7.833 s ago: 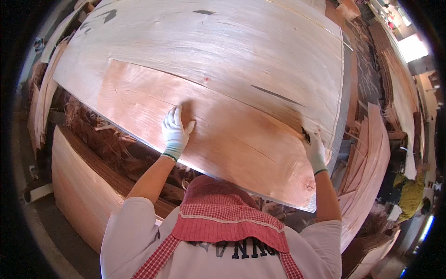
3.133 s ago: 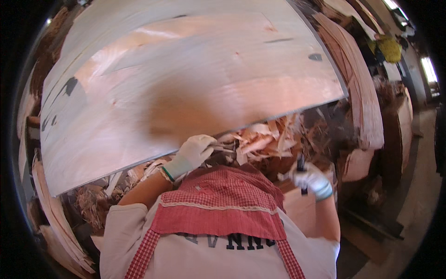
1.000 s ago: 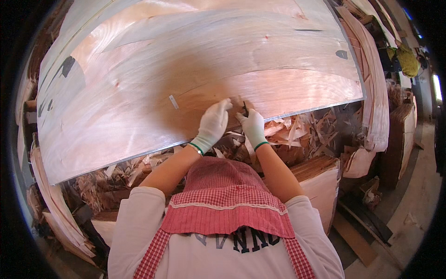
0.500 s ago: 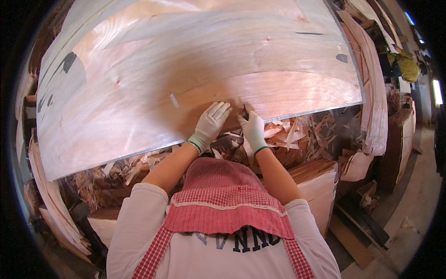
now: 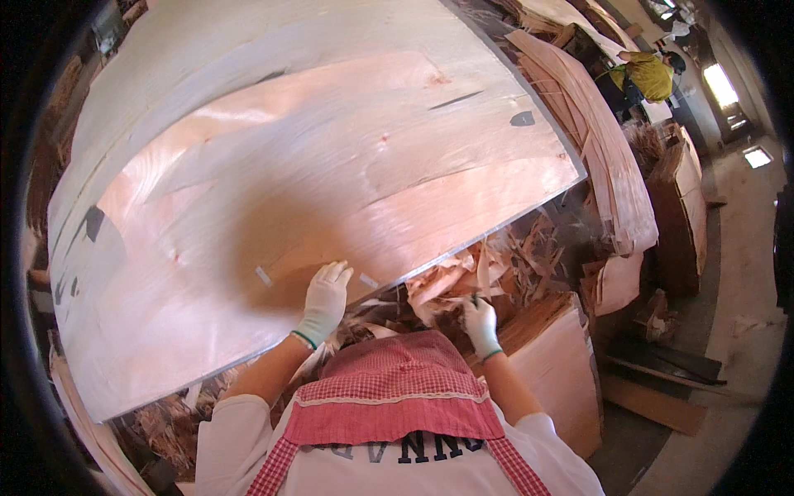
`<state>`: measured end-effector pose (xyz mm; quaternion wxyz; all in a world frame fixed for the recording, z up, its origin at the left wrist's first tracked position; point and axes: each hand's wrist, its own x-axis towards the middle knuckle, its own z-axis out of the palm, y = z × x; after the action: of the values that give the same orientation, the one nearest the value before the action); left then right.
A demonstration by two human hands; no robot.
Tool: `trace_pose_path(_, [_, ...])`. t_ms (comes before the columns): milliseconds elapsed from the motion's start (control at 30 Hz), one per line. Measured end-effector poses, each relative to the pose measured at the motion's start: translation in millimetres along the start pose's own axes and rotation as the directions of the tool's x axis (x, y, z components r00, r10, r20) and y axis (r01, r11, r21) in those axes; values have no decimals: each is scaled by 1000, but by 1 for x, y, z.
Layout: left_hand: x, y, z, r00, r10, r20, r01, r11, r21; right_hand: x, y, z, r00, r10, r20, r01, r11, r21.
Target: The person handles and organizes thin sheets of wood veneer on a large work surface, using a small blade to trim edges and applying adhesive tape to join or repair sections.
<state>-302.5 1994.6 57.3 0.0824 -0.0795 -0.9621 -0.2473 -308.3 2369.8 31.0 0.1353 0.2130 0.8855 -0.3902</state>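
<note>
A large, pale pinkish veneer sheet (image 5: 331, 182) lay spread across the stack in front of the person. The left hand (image 5: 324, 299), in a white glove, rested flat on its near edge, fingers open, gripping nothing. Just below that edge, the gloved right hand (image 5: 480, 324) was curled around what seemed to be a torn veneer scrap (image 5: 451, 281), though the hold was hard to make out. Veneer stacks (image 5: 595, 157) stood to the right.
</note>
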Motion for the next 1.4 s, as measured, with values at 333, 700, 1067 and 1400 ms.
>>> trace_pose_path(333, [137, 74, -11, 952, -94, -293, 51, 987, -153, 153, -32, -138, 999, -51, -13, 51, 878, 476])
trace_pose_path(700, [195, 85, 22, 858, -351, -374, 355, 933, -63, 343, -188, -173, 942, -268, 204, 179, 911, 371])
trace_pose_path(1067, [314, -35, -15, 758, -523, -389, 567, 824, -4, 461, -358, -86, 870, -362, 335, 319, 931, 178])
trace_pose_path(1400, [388, -187, 7, 754, -436, -492, 617, 727, 302, 548, -463, 50, 894, -367, 257, 369, 928, 44])
